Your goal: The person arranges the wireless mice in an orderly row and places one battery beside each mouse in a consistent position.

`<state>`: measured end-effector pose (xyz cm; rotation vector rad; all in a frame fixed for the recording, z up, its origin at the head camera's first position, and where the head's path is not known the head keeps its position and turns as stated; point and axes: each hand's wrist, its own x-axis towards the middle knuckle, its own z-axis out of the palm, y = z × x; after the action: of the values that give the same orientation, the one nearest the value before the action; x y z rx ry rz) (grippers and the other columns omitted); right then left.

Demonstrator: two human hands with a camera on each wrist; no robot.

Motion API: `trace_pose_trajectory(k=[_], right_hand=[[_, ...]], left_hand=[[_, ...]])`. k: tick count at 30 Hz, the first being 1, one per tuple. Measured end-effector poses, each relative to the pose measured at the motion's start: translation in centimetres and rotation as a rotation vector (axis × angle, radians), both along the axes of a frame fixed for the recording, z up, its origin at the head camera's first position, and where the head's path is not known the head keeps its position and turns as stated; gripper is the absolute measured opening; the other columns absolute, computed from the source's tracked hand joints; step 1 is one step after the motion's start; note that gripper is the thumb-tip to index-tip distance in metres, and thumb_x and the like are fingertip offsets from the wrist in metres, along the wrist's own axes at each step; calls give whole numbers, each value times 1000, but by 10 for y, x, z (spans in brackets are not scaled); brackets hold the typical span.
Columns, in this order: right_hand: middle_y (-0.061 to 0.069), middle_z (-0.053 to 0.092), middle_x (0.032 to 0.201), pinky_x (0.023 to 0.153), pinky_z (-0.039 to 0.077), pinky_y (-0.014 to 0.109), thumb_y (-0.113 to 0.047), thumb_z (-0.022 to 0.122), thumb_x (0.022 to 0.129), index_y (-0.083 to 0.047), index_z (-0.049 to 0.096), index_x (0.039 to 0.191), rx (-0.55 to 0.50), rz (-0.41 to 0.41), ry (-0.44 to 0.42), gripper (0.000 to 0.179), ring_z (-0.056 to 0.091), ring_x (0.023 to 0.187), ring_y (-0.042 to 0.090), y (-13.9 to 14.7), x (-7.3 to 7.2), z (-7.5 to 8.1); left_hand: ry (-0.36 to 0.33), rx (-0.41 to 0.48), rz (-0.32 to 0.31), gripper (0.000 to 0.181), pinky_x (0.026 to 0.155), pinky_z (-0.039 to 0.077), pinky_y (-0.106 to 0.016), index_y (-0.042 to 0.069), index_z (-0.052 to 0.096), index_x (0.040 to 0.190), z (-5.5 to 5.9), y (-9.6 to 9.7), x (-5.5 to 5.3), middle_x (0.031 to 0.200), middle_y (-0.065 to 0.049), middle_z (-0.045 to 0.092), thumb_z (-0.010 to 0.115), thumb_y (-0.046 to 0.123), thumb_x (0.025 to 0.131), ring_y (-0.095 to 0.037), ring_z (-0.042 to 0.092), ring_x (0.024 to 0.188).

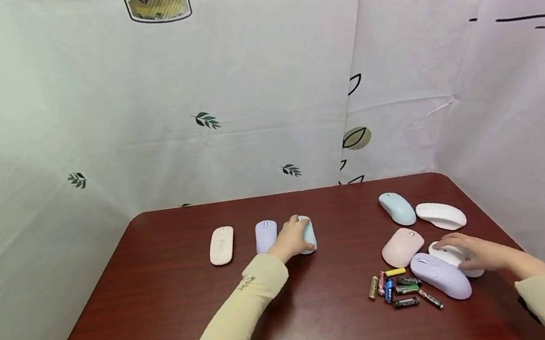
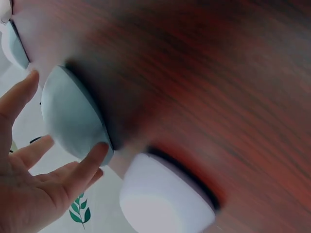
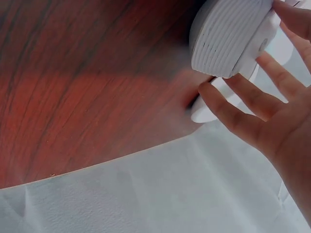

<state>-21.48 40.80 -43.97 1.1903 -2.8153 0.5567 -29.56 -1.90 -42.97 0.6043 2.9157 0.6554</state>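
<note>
My left hand (image 1: 292, 239) reaches across a pale blue mouse (image 1: 309, 233), fingers spread. In the left wrist view one fingertip touches the near end of the blue mouse (image 2: 73, 111), and another digit stands just off its far end. Left of it lie a lilac mouse (image 1: 265, 234) and a cream mouse (image 1: 222, 246). My right hand (image 1: 481, 251) rests over a white mouse (image 1: 448, 253); its fingers are fairly straight and spread in the right wrist view, at the edge of a ribbed white mouse (image 3: 231, 41). A larger lilac mouse (image 1: 441, 276) lies against that white one, partly covering it.
Several loose batteries (image 1: 404, 289) lie left of the larger lilac mouse. A pink mouse (image 1: 403, 247), a light blue mouse (image 1: 397, 208) and another white mouse (image 1: 440, 215) sit farther back. The dark red table (image 1: 166, 302) meets a white printed cloth (image 1: 241, 83) behind.
</note>
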Motion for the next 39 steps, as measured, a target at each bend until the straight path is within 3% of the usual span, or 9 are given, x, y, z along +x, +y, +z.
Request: trace_pose_trajectory(k=[12,22,30,33,39], right_hand=[[19,56,105,75,38,12,0,76,59,-11,59,117,49,-42,-60,61,41,103,-15,0,4,0],[15,58,107,75,39,13,-4,77,66,-15,56,122,63,-21,-58,61,43,103,-12,2,2,0],[10,60,104,72,39,13,-6,79,64,-12,58,118,57,-4,37,58,46,99,-8,0,-1,0],[12,60,101,69,40,17,-7,78,65,-9,58,117,94,-70,8,56,47,91,-4,-3,-1,7],[16,57,101,64,44,31,-13,74,72,-2,53,119,208,-309,-114,53,53,75,14,-24,-2,32]], left_hand=[[26,-66,44,71,82,50,-44,6,56,128,-2,11,-2,126,-22,51,85,22,66,-38,55,106],[34,-83,44,70,81,51,-44,7,56,128,-5,13,-6,125,-21,52,85,22,66,-37,55,106],[27,-90,47,70,82,51,-43,6,57,127,-3,16,-6,123,-20,53,85,21,65,-36,55,106],[19,-89,54,70,82,50,-43,6,57,127,-3,18,-6,124,-20,53,85,21,64,-36,55,106],[2,-77,76,70,83,51,-44,5,57,127,-1,20,-4,126,-20,52,86,19,64,-36,54,109]])
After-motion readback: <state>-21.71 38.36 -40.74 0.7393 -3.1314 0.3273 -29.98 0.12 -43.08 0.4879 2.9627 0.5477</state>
